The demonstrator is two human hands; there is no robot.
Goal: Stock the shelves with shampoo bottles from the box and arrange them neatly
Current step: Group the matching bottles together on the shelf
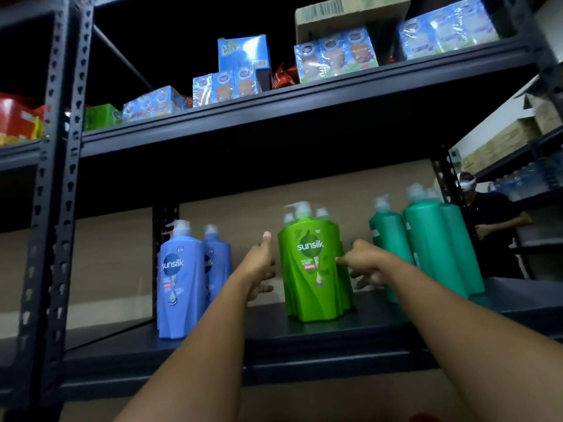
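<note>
A light-green Sunsilk pump bottle (313, 269) stands upright on the dark shelf (213, 345), with more green bottles close behind it. My left hand (260, 263) hovers just left of it, thumb up and fingers relaxed, holding nothing. My right hand (364, 263) reaches in from the right, and its thumb tip touches the bottle's right side near the label. Two blue Sunsilk bottles (181, 281) stand further left. Several teal bottles (432, 248) stand at the right. The box is out of view.
The upper shelf (274, 114) carries blue shrink-wrapped cartons, a cardboard box (350, 16) and red packets. A perforated steel upright (58, 178) stands at the left. A person in dark clothes (493, 229) stands behind the rack at the right.
</note>
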